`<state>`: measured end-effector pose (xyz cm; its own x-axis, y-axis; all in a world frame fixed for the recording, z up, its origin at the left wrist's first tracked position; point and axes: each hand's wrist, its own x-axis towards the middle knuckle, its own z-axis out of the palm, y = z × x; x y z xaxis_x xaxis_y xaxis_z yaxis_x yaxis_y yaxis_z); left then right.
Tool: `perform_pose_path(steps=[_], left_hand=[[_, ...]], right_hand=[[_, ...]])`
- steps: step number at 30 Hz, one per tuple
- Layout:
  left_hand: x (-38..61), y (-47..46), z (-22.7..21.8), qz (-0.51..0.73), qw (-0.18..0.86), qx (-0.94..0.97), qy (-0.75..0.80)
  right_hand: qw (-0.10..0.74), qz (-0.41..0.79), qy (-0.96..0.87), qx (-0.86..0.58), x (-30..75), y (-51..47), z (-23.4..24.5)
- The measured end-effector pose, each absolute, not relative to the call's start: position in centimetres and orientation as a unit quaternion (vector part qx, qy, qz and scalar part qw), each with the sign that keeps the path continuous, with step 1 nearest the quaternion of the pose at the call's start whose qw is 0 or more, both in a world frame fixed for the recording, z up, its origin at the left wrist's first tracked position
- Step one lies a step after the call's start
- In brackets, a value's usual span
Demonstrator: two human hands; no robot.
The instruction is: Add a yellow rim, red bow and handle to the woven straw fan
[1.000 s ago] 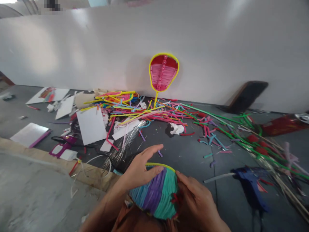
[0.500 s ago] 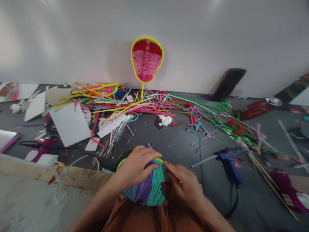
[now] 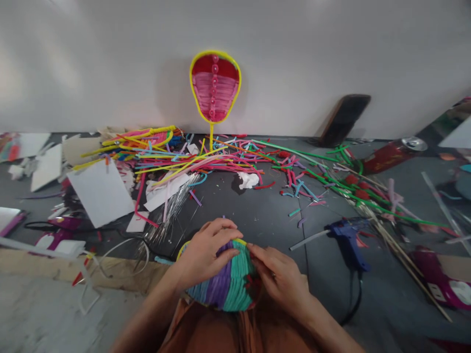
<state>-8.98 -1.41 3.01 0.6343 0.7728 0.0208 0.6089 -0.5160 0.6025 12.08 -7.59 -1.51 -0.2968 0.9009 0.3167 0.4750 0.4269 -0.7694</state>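
Note:
On my lap at the table's edge rests a rounded panel (image 3: 238, 284) covered with rows of blue, purple and teal pipe cleaners. Dark red shows at its right end, and a yellow pipe cleaner (image 3: 241, 241) runs along its rim. My left hand (image 3: 206, 250) lies across the panel's upper left, fingers curled over and thumb pressed on the rows. With fingertips pinched together, my right hand (image 3: 281, 274) holds the rim at the upper right. Those fingers partly cover the red end.
A pink and red panel with a yellow rim (image 3: 215, 88) stands upright against the wall. Loose pipe cleaners (image 3: 228, 159) lie heaped along the back. A blue glue gun (image 3: 348, 242) is at right, near a drink can (image 3: 392, 156) and leaning phone (image 3: 344, 120). White cards (image 3: 101, 193) lie left.
The whole view has shifted slightly, with the background things now a little further left. Both hands keep nearly the same hold on the panel.

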Motion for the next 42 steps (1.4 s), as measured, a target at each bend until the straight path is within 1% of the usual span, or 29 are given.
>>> perform_pose_path(steps=[6,12,16,21,25,31,42], left_hand=[[-9.1,-1.1,2.7,0.117,0.251,0.886,0.372],[-8.7,-0.6,2.6,0.132,0.231,0.899,0.349],[-8.5,-0.3,3.2,0.132,0.244,0.897,0.344],[-7.6,-0.5,4.1,0.136,0.251,0.883,0.373],[-6.2,-1.2,4.3,0.135,0.286,0.863,0.394],[-5.2,-1.9,3.8,0.13,0.34,0.838,0.406],[-5.3,-1.7,3.6,0.11,0.364,0.832,0.404]], right_hand=[[0.366,0.294,-0.746,-0.472,11.9,-7.6,-1.4],[0.367,0.307,-0.739,-0.475,12.1,-7.6,-1.0],[0.372,0.297,-0.746,-0.465,12.4,-7.4,-0.5],[0.408,0.281,-0.743,-0.45,13.2,-7.4,0.0],[0.431,0.281,-0.721,-0.463,14.3,-7.9,-0.2],[0.4,0.286,-0.73,-0.474,15.3,-8.8,-0.6],[0.383,0.309,-0.721,-0.488,15.1,-8.9,-1.2]])
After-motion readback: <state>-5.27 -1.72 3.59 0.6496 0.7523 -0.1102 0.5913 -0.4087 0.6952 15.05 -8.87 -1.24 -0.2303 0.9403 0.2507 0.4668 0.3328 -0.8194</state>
